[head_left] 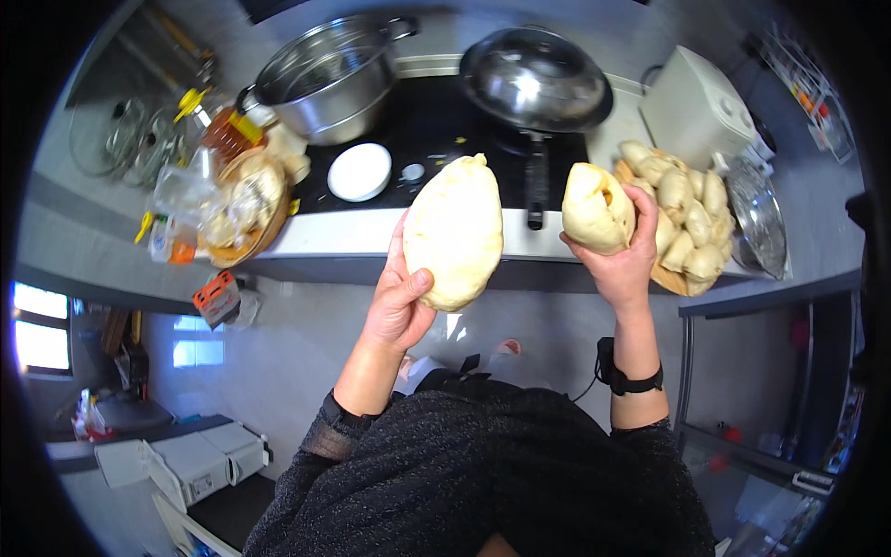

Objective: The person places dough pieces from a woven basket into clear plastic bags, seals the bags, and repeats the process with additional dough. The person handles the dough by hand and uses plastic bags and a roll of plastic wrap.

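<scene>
My left hand [404, 299] holds a large oval piece of pale yellow dough or a bun [456, 233], its thumb across the lower left edge. A smaller, thicker pale bun [597, 209] is gripped in my right hand [623, 257]; an opening in its top shows something orange-brown inside. Both are held up above the counter's front edge [334, 233], apart from each other. Close to my right hand, several similar buns [696, 209] are heaped on a round wooden board [668, 278].
Behind stand a large steel pot [327, 83] and a lidded wok [536, 83], its handle pointing towards me. A white round dish [360, 172] lies on the black cooktop [424, 111]. At left are a basket [268, 226] and an oil bottle [230, 136]; a metal bowl [759, 216] leans at right.
</scene>
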Demonstrator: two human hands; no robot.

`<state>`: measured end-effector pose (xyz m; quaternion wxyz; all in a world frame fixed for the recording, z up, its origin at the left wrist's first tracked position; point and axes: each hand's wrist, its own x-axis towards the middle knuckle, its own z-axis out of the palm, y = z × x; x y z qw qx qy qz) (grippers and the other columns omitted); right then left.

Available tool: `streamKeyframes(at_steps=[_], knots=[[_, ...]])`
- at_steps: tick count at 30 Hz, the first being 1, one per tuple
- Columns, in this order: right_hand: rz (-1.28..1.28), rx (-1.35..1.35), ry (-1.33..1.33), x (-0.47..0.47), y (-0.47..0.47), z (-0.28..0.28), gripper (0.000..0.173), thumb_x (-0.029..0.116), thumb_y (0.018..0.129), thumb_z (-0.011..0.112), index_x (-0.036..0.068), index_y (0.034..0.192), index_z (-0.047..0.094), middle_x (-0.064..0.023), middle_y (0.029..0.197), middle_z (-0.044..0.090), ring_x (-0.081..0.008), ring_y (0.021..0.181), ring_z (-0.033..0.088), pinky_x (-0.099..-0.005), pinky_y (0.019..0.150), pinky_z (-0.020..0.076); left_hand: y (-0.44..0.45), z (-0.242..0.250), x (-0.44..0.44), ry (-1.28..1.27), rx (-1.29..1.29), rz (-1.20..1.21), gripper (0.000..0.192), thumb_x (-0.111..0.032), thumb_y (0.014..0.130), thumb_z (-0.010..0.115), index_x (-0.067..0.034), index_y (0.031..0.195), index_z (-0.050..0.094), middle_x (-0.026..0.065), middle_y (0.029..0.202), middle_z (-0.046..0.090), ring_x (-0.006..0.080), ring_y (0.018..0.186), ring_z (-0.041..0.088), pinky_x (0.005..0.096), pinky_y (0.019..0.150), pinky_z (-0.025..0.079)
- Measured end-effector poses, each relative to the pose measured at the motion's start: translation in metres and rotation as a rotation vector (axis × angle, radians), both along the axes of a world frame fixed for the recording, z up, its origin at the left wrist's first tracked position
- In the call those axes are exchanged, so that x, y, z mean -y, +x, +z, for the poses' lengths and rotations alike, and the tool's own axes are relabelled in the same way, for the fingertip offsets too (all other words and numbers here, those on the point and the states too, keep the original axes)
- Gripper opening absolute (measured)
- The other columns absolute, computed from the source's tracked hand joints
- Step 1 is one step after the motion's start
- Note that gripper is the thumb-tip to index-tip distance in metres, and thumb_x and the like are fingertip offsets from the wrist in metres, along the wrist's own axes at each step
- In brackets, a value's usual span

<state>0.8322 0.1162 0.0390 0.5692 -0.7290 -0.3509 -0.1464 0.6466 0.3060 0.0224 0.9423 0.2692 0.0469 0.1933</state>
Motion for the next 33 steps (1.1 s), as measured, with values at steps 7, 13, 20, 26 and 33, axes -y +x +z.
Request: streamKeyframes(at_steps=[7, 13, 20, 26, 33], knots=[[0.381, -0.407, 0.110, -0.142, -0.110, 0.000, 0.078, 0.014, 0.067, 0.083, 0.002, 0.131, 0.039, -0.0083, 0.112, 0.053, -0.0169, 0.103, 0.056, -0.0295, 0.087, 0.0484, -0.138, 0.007, -0.091, 0.028, 0.025, 0.269, 0.089, -0.006, 0.077, 0.075, -0.011, 0.147, 0.022, 0.0108, 0.145, 0.034, 0.0272, 0.136, 0.035, 0.0413, 0.112, 0.034], [0.903, -0.941, 0.207, -0.252, -0.183, 0.000, 0.066, 0.028, 0.076, 0.073, -0.002, 0.128, 0.045, -0.0117, 0.104, 0.058, -0.0190, 0.092, 0.059, -0.0299, 0.075, 0.0501, -0.242, 0.012, -0.145, 0.105, 0.032, 0.521, 0.088, -0.009, 0.078, 0.075, -0.011, 0.147, 0.022, 0.0094, 0.144, 0.036, 0.0257, 0.135, 0.035, 0.0407, 0.111, 0.034], [1.140, -0.820, 0.040, -0.376, -0.225, 0.013, 0.057, 0.031, 0.083, 0.068, -0.002, 0.125, 0.048, -0.0116, 0.099, 0.061, -0.0184, 0.089, 0.060, -0.0294, 0.077, 0.0492, -0.311, 0.011, -0.180, 0.068, 0.020, 0.765, 0.085, -0.005, 0.081, 0.070, -0.012, 0.148, 0.019, 0.0100, 0.145, 0.035, 0.0258, 0.135, 0.036, 0.0408, 0.110, 0.035], [1.217, -0.881, 0.023, -0.471, -0.232, 0.029, 0.049, 0.032, 0.086, 0.067, 0.000, 0.121, 0.053, -0.0083, 0.103, 0.061, -0.0175, 0.090, 0.060, -0.0314, 0.074, 0.0504, -0.302, -0.019, -0.242, 0.254, -0.219, 0.844, 0.080, 0.003, 0.077, 0.071, -0.010, 0.143, 0.028, 0.0084, 0.136, 0.044, 0.0216, 0.127, 0.043, 0.0359, 0.104, 0.040], [1.199, -0.756, 0.007, -0.526, -0.219, 0.012, 0.053, 0.029, 0.086, 0.067, -0.002, 0.126, 0.048, -0.0094, 0.104, 0.061, -0.0173, 0.092, 0.061, -0.0305, 0.077, 0.0497, -0.212, -0.075, -0.360, 0.638, -0.512, 0.679, 0.085, -0.001, 0.068, 0.080, -0.009, 0.139, 0.036, 0.0120, 0.135, 0.045, 0.0226, 0.124, 0.045, 0.0327, 0.104, 0.038]])
